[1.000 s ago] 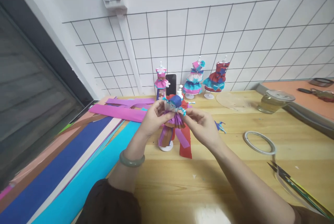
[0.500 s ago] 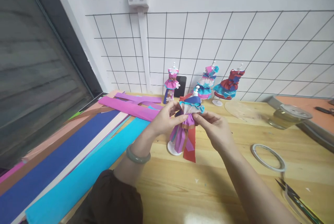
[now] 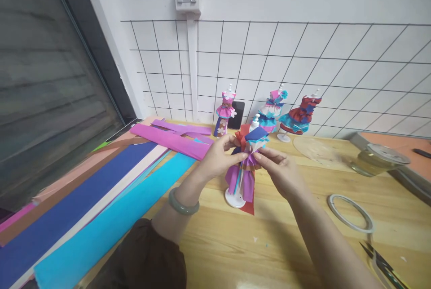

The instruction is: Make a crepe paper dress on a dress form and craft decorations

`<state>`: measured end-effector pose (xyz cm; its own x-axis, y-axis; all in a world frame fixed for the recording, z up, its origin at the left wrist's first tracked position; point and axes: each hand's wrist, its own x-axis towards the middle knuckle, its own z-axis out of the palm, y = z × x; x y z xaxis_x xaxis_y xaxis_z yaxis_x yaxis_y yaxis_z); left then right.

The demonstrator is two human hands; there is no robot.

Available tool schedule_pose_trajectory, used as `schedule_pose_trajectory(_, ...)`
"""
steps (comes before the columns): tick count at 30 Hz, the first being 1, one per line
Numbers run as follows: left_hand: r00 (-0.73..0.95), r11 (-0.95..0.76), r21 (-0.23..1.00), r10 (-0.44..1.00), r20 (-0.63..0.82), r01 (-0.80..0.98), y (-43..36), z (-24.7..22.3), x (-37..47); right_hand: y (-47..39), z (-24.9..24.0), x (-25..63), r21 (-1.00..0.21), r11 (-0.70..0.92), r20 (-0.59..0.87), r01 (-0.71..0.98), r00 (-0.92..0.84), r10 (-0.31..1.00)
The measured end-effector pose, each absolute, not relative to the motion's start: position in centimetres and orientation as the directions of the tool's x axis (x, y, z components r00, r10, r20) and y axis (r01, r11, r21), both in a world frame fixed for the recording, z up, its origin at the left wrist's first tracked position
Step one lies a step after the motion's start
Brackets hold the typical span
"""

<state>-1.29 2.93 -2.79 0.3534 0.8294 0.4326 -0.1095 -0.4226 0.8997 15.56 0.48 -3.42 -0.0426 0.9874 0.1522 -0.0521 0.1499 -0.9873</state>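
A small white dress form on a round base point(image 3: 235, 198) wears a crepe paper dress point(image 3: 248, 176) in purple, red, blue, brown and white. My left hand point(image 3: 224, 154) pinches the waist of the dress from the left, thumb in front. From the right, my right hand point(image 3: 276, 165) pinches the same gathered waist between thumb and fingers. A blue strip point(image 3: 256, 134) and a red piece stick out at the top, under the white neck knob. Behind stand three other dressed forms: a pink one point(image 3: 226, 111), a blue and white one point(image 3: 271, 111) and a red and blue one point(image 3: 301, 116).
Rolls and strips of crepe paper, among them a blue roll point(image 3: 117, 217) and a magenta strip point(image 3: 168, 140), cover the left. A phone point(image 3: 236, 116) leans on the tiled wall. At right lie a tape roll point(image 3: 350, 213), scissors point(image 3: 380, 260) and a spool point(image 3: 379, 161).
The dress form has turned between my hands, so its front folds and the red piece show differently. The view has shifted slightly; both hands keep their pinch at the waist.
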Motion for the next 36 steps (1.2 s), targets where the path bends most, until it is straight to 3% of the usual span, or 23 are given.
schedule_pose_trajectory(12, 0.364, -0.417, 0.901, 0.826, 0.429, -0.118, 2.75, -2.67, -1.15, 0.13, -2.72, 15.12, -0.98, 0.197, 0.196, 0.006, -0.086, 0.977)
schedule_pose_trajectory(22, 0.322, -0.468, 0.883, 0.83, 0.455, -0.041, 2.65, -2.78, -0.88, 0.32, -3.32, 14.77, -0.972, 0.234, 0.234, -0.02, 0.001, 0.972)
schedule_pose_trajectory(28, 0.286, -0.375, 0.908, 0.864, 0.415, -0.186, 2.97, -2.83, -1.01, 0.25, -3.43, 14.79, -0.977, 0.213, 0.214, -0.028, -0.049, 0.976)
schedule_pose_trajectory(36, 0.385, -0.31, 0.94, 0.857, 0.342, -0.144, 2.77, -2.58, -1.41, -0.03, -3.17, 14.64, -0.973, 0.23, 0.23, 0.001, -0.039, 0.972)
